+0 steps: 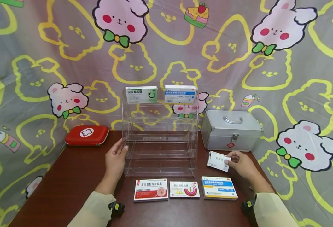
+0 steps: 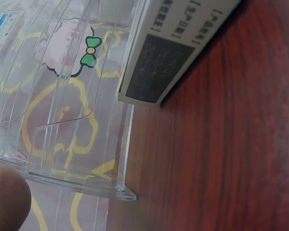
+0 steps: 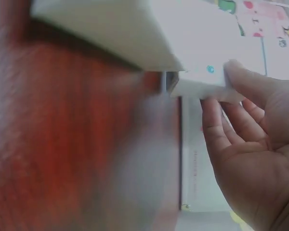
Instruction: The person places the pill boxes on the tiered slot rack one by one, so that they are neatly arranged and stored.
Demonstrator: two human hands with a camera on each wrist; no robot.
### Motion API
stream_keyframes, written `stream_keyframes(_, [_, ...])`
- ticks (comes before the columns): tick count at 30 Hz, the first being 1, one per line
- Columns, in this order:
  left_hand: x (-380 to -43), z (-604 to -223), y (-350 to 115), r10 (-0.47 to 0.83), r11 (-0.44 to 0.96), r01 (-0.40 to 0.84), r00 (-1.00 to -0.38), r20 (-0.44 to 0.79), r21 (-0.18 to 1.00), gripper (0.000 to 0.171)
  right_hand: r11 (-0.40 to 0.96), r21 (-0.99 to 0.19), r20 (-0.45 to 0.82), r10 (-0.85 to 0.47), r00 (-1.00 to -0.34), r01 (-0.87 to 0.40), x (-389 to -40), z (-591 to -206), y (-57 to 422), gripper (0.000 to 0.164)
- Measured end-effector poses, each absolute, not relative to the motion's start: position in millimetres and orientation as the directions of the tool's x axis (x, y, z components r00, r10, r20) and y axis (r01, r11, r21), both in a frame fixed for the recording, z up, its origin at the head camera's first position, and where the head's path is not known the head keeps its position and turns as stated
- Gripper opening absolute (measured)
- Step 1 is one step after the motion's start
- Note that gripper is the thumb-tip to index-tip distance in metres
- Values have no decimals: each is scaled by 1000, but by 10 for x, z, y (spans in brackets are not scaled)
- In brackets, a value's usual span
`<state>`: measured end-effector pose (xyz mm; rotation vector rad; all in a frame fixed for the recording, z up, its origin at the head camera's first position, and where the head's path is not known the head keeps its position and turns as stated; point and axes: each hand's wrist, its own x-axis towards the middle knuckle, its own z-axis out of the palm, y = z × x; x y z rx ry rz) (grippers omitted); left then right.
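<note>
Clear plastic tiered rack [image 1: 160, 172] was, we judged, steadied by the left hand [image 1: 115, 160], fingers pinching its side; the right hand [image 1: 241, 164] pinched a white medicine box [image 1: 217, 160] by one end.

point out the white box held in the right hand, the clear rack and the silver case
held white box [image 1: 216, 161]: head view, middle of its printed face
clear rack [image 1: 160, 154]: head view, front wall of a lower tier
silver case [image 1: 224, 139]: head view, front panel
</note>
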<state>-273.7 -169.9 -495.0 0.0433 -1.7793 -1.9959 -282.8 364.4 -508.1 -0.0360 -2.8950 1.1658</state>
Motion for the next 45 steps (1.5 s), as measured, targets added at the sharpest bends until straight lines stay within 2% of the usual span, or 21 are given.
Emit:
stream_keyframes(3, [-2735,-4970,-1696,-356,-51,316,-892,278,947,47,654,-755,30,83,-996,32,-2783,-4997,3658,33])
stream_keyframes(7, [-2737,-4986,-1703,-351,-45,334,-888,298,942,47,553,-833,93,123,-988,-10,-2697,-4793,3646,39])
stream_keyframes(11, [-2739,-4967,-1702,-350,-43,349,-883,313,936,47,476,-875,187,165,-968,-87,-2648,-4491,3580,42])
stream_keyframes(17, [-2744,-4936,-1690,-344,-47,349,-885,313,936,46,284,-937,272,233,-934,-202,-2618,-4001,3340,42])
stream_keyframes(22, [-2741,-4914,-1697,-348,-56,339,-888,300,939,45,132,-933,357,201,-912,-336,-2639,-3632,2951,47])
stream_keyframes(26, [-2744,-4904,-1710,-341,-65,328,-895,288,942,46,143,-890,450,134,-883,-432,-2719,-3374,2548,44])
stream_keyframes(31, [-2736,-4914,-1731,-347,-77,310,-899,266,948,46,252,-821,537,34,-843,-512,-2929,-3211,2023,40])
stream_keyframes(37, [-2727,-4942,-1730,-351,-89,308,-900,260,947,47,431,-760,523,-37,-851,-486,-3139,-3123,1492,35])
stream_keyframes(42, [-2728,-4939,-1718,-344,-138,333,-899,270,933,47,486,-729,509,-85,-857,-481,-3275,-3040,1146,37])
stream_keyframes(45, [-2719,-4926,-1710,-343,-138,326,-902,264,935,48,530,-677,530,-131,-838,-510,-3333,-3047,990,37])
